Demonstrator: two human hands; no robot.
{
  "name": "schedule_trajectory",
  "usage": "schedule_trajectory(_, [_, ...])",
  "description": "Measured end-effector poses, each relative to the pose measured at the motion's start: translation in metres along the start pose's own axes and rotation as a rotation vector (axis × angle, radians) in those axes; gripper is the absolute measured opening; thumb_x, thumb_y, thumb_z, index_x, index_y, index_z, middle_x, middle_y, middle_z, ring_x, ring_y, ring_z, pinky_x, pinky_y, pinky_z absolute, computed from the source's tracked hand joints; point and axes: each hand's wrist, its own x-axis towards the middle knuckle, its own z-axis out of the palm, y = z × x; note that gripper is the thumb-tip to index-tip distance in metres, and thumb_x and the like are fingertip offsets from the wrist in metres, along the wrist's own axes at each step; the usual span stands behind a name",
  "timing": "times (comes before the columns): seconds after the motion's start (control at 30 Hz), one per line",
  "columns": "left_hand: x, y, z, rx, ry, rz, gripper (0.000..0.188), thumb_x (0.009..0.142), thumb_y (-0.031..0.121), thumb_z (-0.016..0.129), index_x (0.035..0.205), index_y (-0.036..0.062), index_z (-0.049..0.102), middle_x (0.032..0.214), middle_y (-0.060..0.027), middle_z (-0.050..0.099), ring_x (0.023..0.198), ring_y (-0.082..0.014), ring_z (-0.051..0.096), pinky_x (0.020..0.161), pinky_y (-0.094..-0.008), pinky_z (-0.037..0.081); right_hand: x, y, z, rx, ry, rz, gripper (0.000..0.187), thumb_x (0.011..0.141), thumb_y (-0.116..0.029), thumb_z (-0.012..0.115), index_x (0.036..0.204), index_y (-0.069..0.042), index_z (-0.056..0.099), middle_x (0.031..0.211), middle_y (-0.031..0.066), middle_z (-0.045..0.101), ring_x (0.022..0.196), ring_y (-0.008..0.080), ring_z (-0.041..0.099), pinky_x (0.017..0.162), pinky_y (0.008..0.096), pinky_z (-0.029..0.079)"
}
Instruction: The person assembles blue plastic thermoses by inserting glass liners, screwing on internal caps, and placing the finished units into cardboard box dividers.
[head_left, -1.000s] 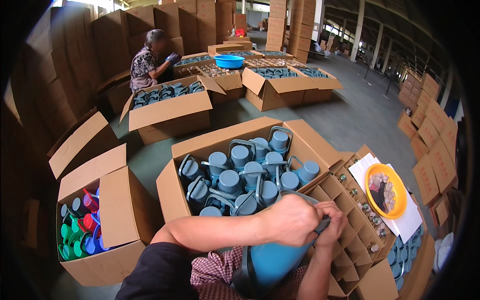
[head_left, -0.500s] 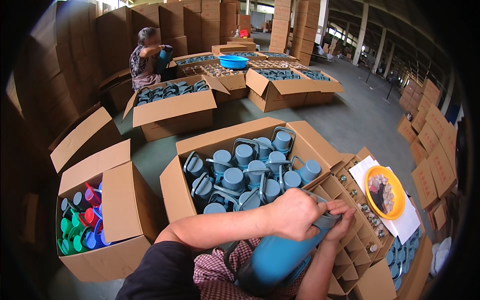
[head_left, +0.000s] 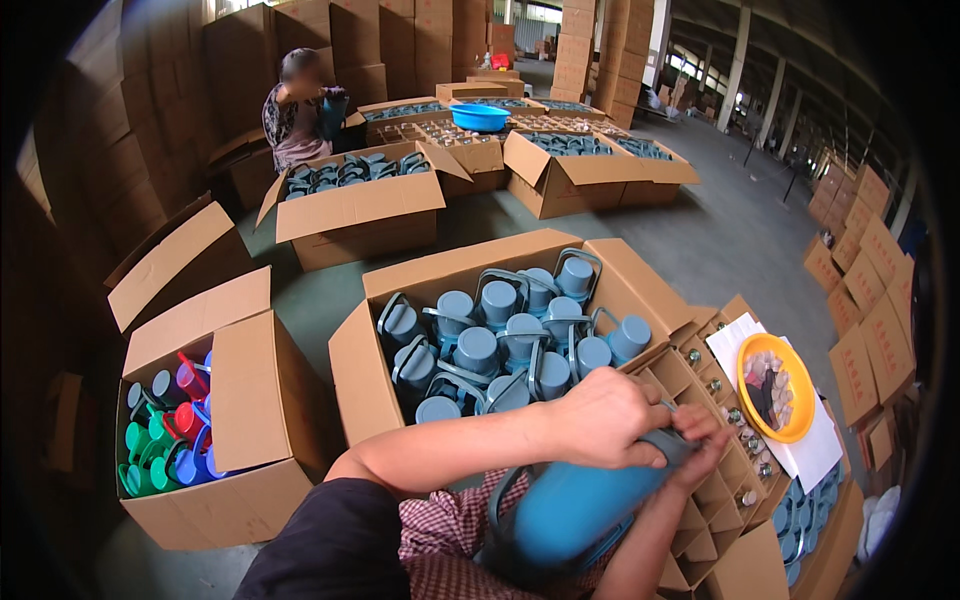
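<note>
A blue thermos flask (head_left: pixel 580 515) lies tilted across my lap, its grey rim pointing up and to the right. It is slightly blurred by motion, and a dark handle loop shows at its lower left side. My left hand (head_left: pixel 612 418) is closed over the grey rim, with bent fingers gripping the edge. From the other side my right hand (head_left: pixel 695 440) wraps around the same rim, its fingers curled and partly blurred. Just beyond my hands stands an open carton (head_left: pixel 350 385) packed with blue-grey thermos flasks (head_left: pixel 478 350) with carrying handles.
At the left, a carton (head_left: pixel 215 505) holds red, green and blue flasks. A cardboard divider tray (head_left: pixel 705 510) with silver-tipped glass liners is at my right, beside a yellow basin (head_left: pixel 790 425) on white paper. Farther off, a person (head_left: pixel 298 115) sits among filled cartons and a blue basin (head_left: pixel 480 118).
The view has shifted slightly, moving the scene right. Both hands remain on the flask's rim; their fingers have changed position, and the flask lies a little flatter.
</note>
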Motion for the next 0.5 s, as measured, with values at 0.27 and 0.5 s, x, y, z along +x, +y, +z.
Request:
schedule_trajectory(0.27, [0.026,0.034,0.028,0.337,-0.106,0.016,0.026,0.071,0.025,0.063,0.085,0.0029,0.063,0.081,-0.0114,0.056,0.074,-0.0278,0.056,0.068,-0.0369,0.048,-0.015,0.055,-0.001,0.287,0.483,0.305,0.038,0.097,-0.033,0.04,0.068,-0.01,0.044,0.064,0.0028,0.044,0.07,0.0192,0.044,0.072,0.0345,0.042])
schedule_trajectory(0.5, [0.055,0.022,0.072,0.329,-0.323,-0.043,0.028,0.084,0.026,0.056,0.095,0.0009,0.062,0.079,-0.0124,0.057,0.073,-0.03,0.057,0.072,-0.04,0.05,-0.005,0.053,-0.012,0.192,0.523,0.374,0.024,0.091,-0.023,0.052,0.081,-0.001,0.053,0.081,0.0145,0.057,0.088,0.0333,0.058,0.081,0.0466,0.05])
